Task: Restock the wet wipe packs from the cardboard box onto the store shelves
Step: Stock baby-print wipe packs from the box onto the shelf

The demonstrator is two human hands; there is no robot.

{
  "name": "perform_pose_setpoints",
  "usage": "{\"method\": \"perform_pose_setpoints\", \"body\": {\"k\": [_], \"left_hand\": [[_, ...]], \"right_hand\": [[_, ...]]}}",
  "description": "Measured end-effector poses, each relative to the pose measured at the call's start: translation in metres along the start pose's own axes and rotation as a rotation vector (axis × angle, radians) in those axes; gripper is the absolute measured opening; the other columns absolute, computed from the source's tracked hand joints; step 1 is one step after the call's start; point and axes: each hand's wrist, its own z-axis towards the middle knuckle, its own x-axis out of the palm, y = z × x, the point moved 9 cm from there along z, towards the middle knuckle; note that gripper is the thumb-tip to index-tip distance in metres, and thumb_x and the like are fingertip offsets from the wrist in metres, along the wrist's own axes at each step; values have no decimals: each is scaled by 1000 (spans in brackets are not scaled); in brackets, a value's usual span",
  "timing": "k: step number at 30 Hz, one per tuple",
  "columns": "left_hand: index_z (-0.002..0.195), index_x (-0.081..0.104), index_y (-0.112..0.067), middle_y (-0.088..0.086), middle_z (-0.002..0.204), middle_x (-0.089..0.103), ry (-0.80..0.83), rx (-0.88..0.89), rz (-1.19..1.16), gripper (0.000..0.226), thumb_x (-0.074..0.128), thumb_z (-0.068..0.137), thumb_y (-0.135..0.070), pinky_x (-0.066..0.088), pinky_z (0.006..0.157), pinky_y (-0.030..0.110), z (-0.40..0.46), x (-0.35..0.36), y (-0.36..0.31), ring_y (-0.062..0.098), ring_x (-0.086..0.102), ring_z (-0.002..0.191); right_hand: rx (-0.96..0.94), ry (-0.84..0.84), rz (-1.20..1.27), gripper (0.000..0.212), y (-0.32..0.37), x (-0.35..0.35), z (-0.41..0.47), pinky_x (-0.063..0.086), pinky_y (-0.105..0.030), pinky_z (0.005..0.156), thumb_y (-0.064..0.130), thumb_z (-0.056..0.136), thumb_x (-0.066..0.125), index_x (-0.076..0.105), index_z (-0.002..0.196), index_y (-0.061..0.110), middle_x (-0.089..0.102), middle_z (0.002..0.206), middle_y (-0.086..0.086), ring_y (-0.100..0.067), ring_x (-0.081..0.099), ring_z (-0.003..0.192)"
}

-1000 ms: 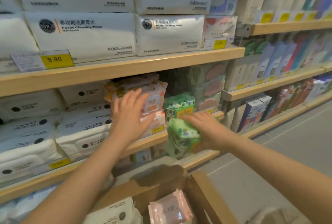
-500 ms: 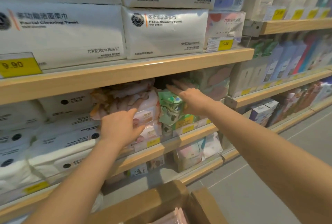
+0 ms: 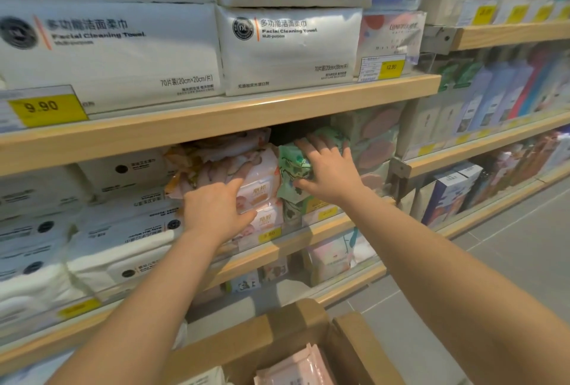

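Right hand (image 3: 328, 168) spread flat, pressing green wet wipe pack (image 3: 293, 165) into shelf; left hand (image 3: 216, 208) steadies pink packs (image 3: 259, 187), fingers relaxed; soft, crinkly, likely slippery, so best gripped across its flat faces.

Price tag (image 3: 43, 106): 9.90 (yellow).

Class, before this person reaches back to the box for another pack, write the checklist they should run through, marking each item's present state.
1. Green patterned wipe pack sits on the middle wooden shelf: ok.
2. Right hand off that pack: not ok, it presses it.
3. Left hand free: not ok, it rests on the pink wipe packs.
4. Pack pushed fully back: cannot tell.
5. Brown cardboard box holds more stock: ok, pink pack visible.
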Motion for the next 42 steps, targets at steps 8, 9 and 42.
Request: {"method": "perform_pose_setpoints", "body": {"k": [8,9,42], "left_hand": [[123,42,-27,3,102,60,47,5,20,54,47,83,-62,38,71,33,0,3,0,25,59,94],[125,41,-27,3,103,59,55,-2,13,55,47,83,-63,39,72,34,0,2,0,25,59,96],[140,-28,-40,5,156,-21,585,-752,-817,82,39,97,-22,48,81,30,-450,208,111,22,60,102]], "right_hand": [[53,94,15,93,-3,-1,-1,12,-57,115,61,80,57,8,151,27,21,155,-8,-30,23,140],[53,77,24,93,-4,-3,-2,12,-56,115,61,80,57,8,151,26,25,153,-8,-30,24,138],[-556,645,258,90,299,231,-261,4,-43,119,47,82,62,10,151,22,7,159,-1,-21,10,145]]}}
